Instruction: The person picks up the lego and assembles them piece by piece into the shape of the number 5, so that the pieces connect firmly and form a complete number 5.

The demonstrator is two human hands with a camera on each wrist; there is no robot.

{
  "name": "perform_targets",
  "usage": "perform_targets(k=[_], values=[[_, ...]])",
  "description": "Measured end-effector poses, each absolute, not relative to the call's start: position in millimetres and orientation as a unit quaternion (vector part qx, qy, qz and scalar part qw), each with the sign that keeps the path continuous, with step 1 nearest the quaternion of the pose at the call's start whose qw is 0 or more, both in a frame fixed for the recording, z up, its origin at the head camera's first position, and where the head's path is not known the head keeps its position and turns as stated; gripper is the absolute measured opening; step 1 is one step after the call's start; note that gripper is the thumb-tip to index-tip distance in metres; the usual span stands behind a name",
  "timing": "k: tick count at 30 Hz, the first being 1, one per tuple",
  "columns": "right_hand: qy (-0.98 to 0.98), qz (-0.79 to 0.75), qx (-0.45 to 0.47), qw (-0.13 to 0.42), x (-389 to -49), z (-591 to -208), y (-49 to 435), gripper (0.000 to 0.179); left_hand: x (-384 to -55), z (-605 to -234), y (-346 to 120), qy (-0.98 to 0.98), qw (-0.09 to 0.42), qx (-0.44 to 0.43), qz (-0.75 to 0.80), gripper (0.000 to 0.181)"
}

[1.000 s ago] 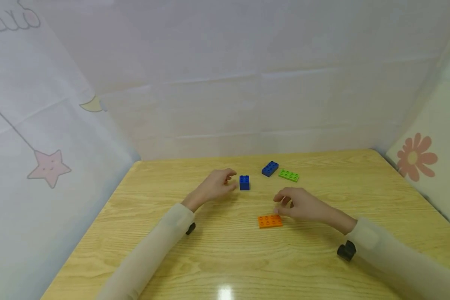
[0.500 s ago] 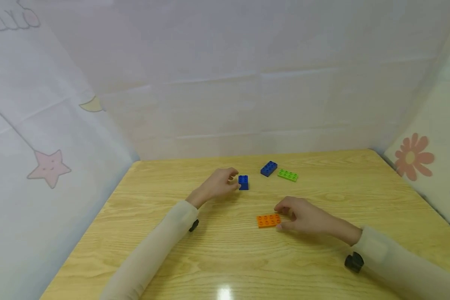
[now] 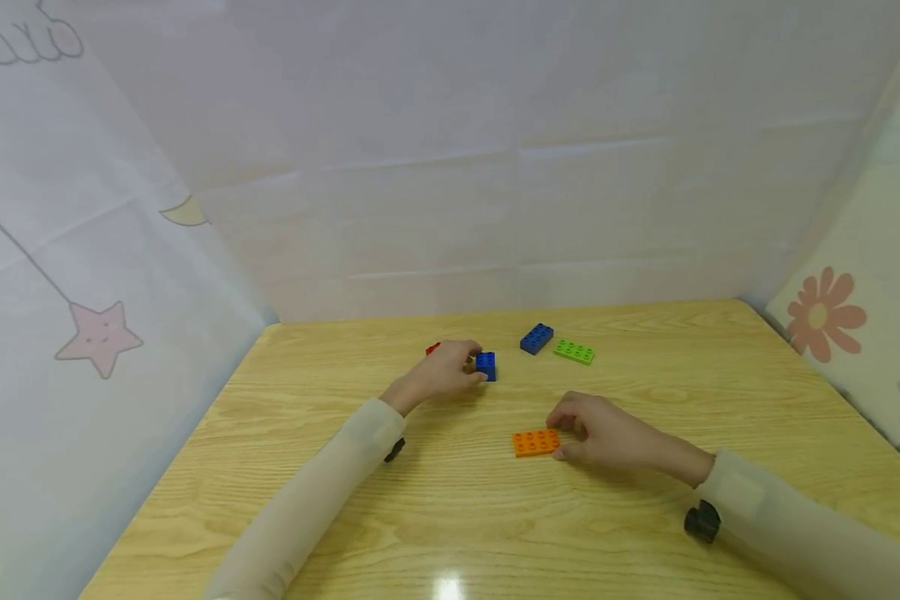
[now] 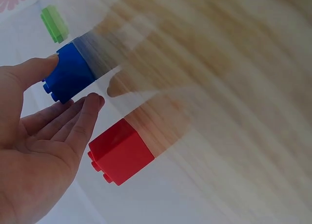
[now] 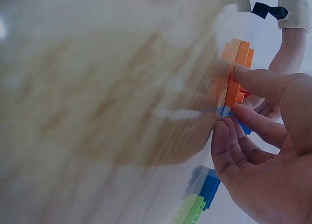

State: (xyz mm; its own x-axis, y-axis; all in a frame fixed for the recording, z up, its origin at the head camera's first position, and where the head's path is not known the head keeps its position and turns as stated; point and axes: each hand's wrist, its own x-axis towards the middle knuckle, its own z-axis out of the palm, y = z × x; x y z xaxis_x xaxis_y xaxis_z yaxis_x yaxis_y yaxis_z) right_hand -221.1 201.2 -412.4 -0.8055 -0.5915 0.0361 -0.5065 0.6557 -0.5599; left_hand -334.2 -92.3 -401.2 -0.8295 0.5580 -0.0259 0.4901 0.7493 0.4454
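Note:
My left hand [image 3: 444,368] has its thumb and fingers on either side of a small dark-blue brick [image 3: 486,367]; in the left wrist view the thumb lies against one side of this blue brick [image 4: 72,73]. A red brick [image 4: 122,152] stands just beyond the fingertips, mostly hidden by the hand in the head view. On the right, my right hand [image 3: 607,432] pinches the right end of a flat orange brick [image 3: 534,443] lying on the table. The right wrist view shows the thumb on one long edge of the orange brick [image 5: 239,73] and a fingertip at the other.
Farther back on the wooden table [image 3: 390,517] lie a longer blue brick [image 3: 537,338] and a flat lime-green brick [image 3: 573,352], side by side. Printed cloth [image 3: 450,208] hangs behind the table and along both sides.
My left hand has moved right, onto the small blue brick, and a bit of the red brick has come into view behind it. My right hand has come down around the orange brick's end.

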Motion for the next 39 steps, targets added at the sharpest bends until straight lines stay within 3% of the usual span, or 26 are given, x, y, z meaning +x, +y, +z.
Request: perform_targets(k=[12,22,39], values=[[0.898,-0.304,-0.310,0.075,-225.3,-418.6,202.4,0.027,-338.7,-406.2,-90.9,0.936,0.055,0.298,0.181,0.043],[0.892,-0.312,-0.316,0.079,-228.1,-418.0,203.0,0.029,-331.0,-402.6,-92.3,0.921,0.090,0.287,0.248,0.042],[0.890,-0.351,-0.275,0.097,-231.6,-412.0,197.4,0.040,-315.4,-400.8,-105.9,0.874,0.104,0.282,0.381,0.045]])
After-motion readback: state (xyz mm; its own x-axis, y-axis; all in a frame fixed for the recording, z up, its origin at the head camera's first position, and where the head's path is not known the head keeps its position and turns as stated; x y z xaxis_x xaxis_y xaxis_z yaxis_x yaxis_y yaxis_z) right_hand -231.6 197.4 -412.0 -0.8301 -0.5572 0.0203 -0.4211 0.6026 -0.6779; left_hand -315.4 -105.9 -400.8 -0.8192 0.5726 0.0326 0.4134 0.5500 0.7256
